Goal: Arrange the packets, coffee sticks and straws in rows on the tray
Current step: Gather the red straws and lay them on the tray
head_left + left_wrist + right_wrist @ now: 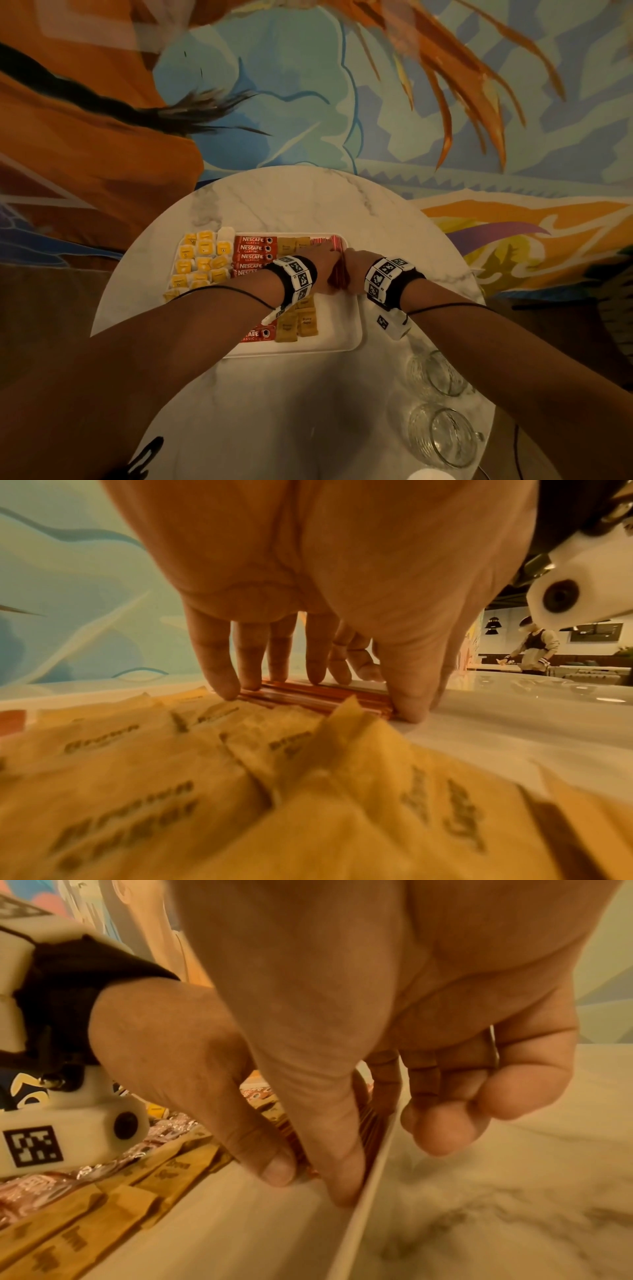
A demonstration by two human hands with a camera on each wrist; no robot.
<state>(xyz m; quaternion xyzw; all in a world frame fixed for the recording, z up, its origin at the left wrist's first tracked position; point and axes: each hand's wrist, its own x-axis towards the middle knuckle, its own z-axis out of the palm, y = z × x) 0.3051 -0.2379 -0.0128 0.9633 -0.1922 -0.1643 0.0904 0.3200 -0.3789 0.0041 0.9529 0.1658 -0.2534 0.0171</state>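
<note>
A white tray (337, 341) lies on a round marble table (291, 202). From left to right it holds yellow packets (202, 260), red Nescafe coffee sticks (253, 248), brown sugar packets (301, 322) and a bundle of red straws (337, 277) along its right side. My left hand (323, 265) presses the straws (342, 699) with straight fingers, its thumb at their near end. My right hand (358, 269) is close against it. Its thumb (342, 1177) is just inside the tray rim (369, 1191) against the straws (369, 1123), with the outer fingers loosely curled over the rim.
Two upturned clear glasses (438, 373) (445, 435) stand on the table to the near right of the tray. A white round object (428, 474) shows at the bottom edge. A painted wall rises behind the table. Another person (534, 647) works far off in the left wrist view.
</note>
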